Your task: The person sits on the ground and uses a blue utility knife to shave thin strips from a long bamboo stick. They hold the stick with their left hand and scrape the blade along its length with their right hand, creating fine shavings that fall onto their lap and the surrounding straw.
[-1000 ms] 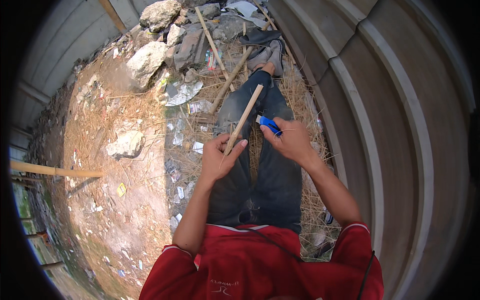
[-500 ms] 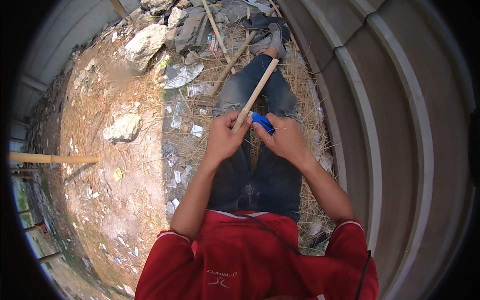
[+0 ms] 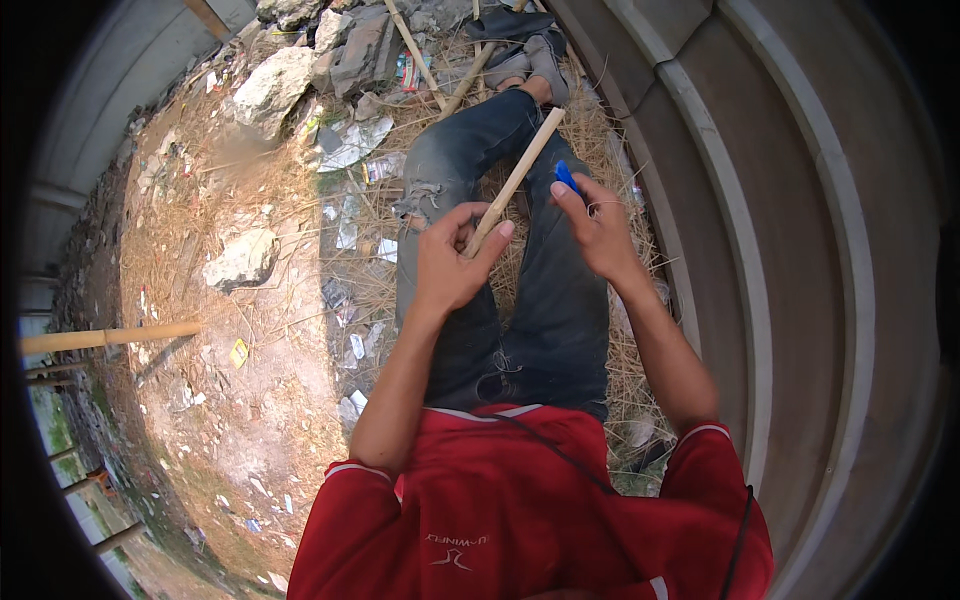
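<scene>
My left hand point(image 3: 452, 262) is closed around the lower part of a pale bamboo stick point(image 3: 528, 168), with the thumb laid along it. The stick slants up and to the right, above my legs. To its right, apart from it, my right hand point(image 3: 606, 236) grips a blue utility knife point(image 3: 566, 177), which points upward with the thumb against its side. I cannot make out the blade. Both hands are over my dark torn jeans point(image 3: 545, 330).
Corrugated sheet wall point(image 3: 800, 250) rises close on the right. Straw, litter and a pale rock point(image 3: 242, 258) cover the ground to the left. More rocks point(image 3: 275, 90) and long bamboo poles point(image 3: 415, 48) lie beyond my legs. A bamboo pole point(image 3: 110, 337) juts in from the left.
My right hand with the knife has moved away from the stick, up and to the right. The left hand keeps its hold on the stick. My knee on the left has shifted outward.
</scene>
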`<state>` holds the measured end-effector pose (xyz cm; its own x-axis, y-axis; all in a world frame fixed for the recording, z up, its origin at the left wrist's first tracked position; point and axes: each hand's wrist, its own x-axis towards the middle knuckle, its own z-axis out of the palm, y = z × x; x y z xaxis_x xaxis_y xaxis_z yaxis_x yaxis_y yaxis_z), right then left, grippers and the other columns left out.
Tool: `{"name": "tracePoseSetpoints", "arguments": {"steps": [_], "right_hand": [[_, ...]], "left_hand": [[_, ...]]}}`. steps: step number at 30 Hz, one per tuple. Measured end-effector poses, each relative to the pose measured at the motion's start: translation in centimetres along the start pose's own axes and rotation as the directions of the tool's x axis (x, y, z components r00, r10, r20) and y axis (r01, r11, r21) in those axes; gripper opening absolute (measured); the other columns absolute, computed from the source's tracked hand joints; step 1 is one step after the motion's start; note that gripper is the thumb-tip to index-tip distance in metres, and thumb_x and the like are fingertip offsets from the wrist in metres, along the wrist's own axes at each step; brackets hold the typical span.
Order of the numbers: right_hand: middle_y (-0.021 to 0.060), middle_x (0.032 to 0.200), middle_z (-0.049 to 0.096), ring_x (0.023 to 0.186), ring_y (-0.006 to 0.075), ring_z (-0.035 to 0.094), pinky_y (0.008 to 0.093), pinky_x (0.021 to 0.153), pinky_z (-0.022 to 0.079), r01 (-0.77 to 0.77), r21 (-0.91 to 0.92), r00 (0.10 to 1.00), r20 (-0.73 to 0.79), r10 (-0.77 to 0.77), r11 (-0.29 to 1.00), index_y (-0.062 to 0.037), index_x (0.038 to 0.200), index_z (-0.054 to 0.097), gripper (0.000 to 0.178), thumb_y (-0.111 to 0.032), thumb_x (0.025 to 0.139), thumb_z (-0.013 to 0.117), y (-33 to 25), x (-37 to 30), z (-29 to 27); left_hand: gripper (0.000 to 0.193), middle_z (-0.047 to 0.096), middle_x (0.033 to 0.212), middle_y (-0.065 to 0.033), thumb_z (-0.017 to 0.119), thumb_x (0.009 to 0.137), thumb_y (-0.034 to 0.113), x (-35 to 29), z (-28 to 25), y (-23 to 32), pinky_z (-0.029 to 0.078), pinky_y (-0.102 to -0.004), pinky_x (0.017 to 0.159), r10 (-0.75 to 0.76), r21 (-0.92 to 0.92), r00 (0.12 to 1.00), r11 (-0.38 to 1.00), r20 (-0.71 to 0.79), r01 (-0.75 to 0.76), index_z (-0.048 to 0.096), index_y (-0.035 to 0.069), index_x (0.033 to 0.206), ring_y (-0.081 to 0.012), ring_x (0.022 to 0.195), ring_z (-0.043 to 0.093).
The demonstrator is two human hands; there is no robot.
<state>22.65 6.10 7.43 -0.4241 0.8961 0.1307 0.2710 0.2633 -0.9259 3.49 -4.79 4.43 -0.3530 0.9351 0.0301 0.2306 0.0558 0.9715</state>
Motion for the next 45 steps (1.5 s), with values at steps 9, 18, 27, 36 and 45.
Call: {"name": "tracePoseSetpoints", "arguments": {"steps": [9,18,27,36,45], "right_hand": [[0.0244,0.07,0.067,0.072,0.0466,0.068,0.0529,0.064,0.052,0.072,-0.374,0.979,0.205,0.006,0.925,-0.003,0.089,0.071,0.046,-0.047,0.102,0.062,-2.3,-1.5,0.3],[0.0269,0.065,0.061,0.064,0.0463,0.062,0.0538,0.064,0.047,-0.013,-0.62,0.997,-0.067,-0.036,0.784,0.0023,0.08,0.067,0.062,-0.054,0.104,0.056,2.2,4.1,-0.8],[0.0183,0.061,0.052,0.059,0.0305,0.052,0.0461,0.059,0.042,-0.024,-0.457,0.999,0.014,0.035,0.889,0.0035,0.077,0.063,0.063,-0.053,0.103,0.057,0.0,5.3,-3.8],[0.0274,0.071,0.067,0.074,0.0482,0.068,0.0548,0.068,0.053,0.131,-0.493,0.938,0.341,0.053,0.86,0.0009,0.088,0.075,0.057,-0.053,0.101,0.059,0.0,0.1,2.4],[0.0203,0.059,0.054,0.056,0.0337,0.053,0.0487,0.061,0.042,-0.164,-0.439,0.967,-0.251,0.054,0.883,0.0063,0.073,0.062,0.074,-0.06,0.104,0.051,6.2,10.6,-6.5]], "left_hand": [[0.031,0.075,0.082,-0.0121,0.071,0.1,0.027,0.1,1.0,-0.6,0.051,-0.0319,0.066,0.171,-0.031,0.985,0.985,-0.025,-0.171,0.075,0.001,0.116,-0.0152,0.073,0.07],[0.028,0.072,0.077,-0.0176,0.072,0.098,0.027,-0.5,1.0,0.5,0.053,-0.036,0.065,-0.018,0.202,0.998,0.979,0.066,0.005,0.077,0.006,0.114,-0.0267,0.069,0.073],[0.032,0.065,0.069,-0.006,0.071,0.1,0.028,-2.1,0.6,-1.2,0.044,-0.0302,0.059,-0.127,0.206,0.992,0.97,-0.009,0.126,0.076,0.001,0.115,-0.0079,0.062,0.052],[0.036,0.06,0.066,-0.0143,0.06,0.106,0.031,-0.7,0.2,-1.2,0.044,-0.0371,0.059,-0.083,0.077,0.995,0.994,0.052,0.079,0.073,-0.003,0.107,-0.0185,0.059,0.057],[0.045,0.049,0.061,-0.002,0.05,0.111,0.036,-5.6,-0.4,-1.3,0.037,-0.0315,0.056,-0.12,0.132,0.969,0.987,0.216,0.093,0.072,-0.003,0.105,-0.0097,0.059,0.046]]}}
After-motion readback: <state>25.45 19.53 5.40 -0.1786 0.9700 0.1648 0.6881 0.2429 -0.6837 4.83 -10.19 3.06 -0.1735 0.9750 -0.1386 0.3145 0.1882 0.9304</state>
